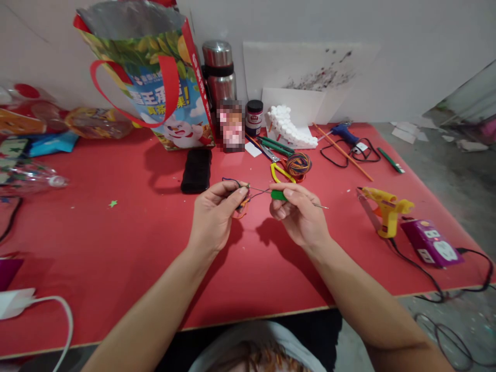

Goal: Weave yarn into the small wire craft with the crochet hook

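— Start with the head view. Where to find the work?

— Above the middle of a flat red tabletop [124,268], between both hands. See a small tangle of dark blue and orange thread [243,205], pinched between thumb and fingers of the left hand [213,214].

— And on the other side?

— In the right hand [304,212], with fingers closed around the grip: a thin metal tool with a short green grip [278,195]. Held nearly level, with one end toward the thread and the other jutting out to the right. Too small to tell whether touching the thread.

— How near to the front edge?

— Well back from there, with both forearms reaching in across the edge. Note a broad red stretch between the forearms, and another to the left, out to a small green star [112,203].

— And where less room?

— Just beyond the right hand: scissors with yellow and orange handles [279,175], beside a round coil of multicoloured cord [299,164]. Beyond the left hand, nearby: a black oblong case [197,171]. Well off to the right: a yellow plastic glue gun [387,211], then a boxy purple power socket [432,242] close to the right edge.
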